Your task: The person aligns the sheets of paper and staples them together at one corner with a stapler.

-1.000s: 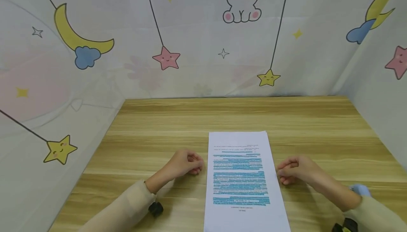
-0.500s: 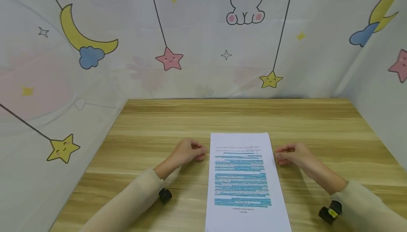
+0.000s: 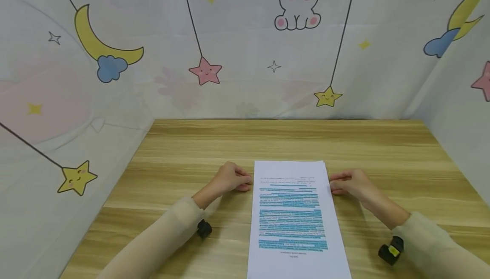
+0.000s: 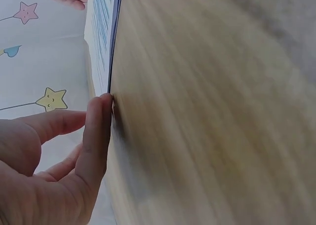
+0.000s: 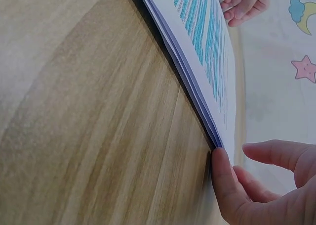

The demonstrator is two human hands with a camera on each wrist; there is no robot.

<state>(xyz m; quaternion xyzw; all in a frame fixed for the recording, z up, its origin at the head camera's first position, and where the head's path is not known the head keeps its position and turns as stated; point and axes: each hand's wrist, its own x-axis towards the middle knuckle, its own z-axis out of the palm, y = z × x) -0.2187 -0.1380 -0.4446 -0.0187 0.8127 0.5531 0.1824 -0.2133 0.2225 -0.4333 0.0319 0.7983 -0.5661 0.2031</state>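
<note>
A stack of printed paper (image 3: 291, 211) lies flat on the table, its top sheet marked with rows of blue highlighting and its text upside down in the head view. By the stack's left edge is my left hand (image 3: 231, 179); in the left wrist view its fingertips (image 4: 101, 104) touch the edge, with the thumb held apart. On the opposite side, my right hand (image 3: 354, 185) rests its fingertips (image 5: 220, 158) against the right edge, the thumb raised off the paper. Several layered sheets show along that edge in the right wrist view.
The wood-grain table (image 3: 183, 143) runs back to a cloth wall (image 3: 237, 28) printed with stars, moons and a rabbit. Black wrist devices sit below the left sleeve (image 3: 180, 221) and the right sleeve (image 3: 428, 236).
Both hands have moved away from the body along the stack's sides, and in to its edges. A pale blue object beside the right forearm is out of sight now. The stack lies nearly as before.
</note>
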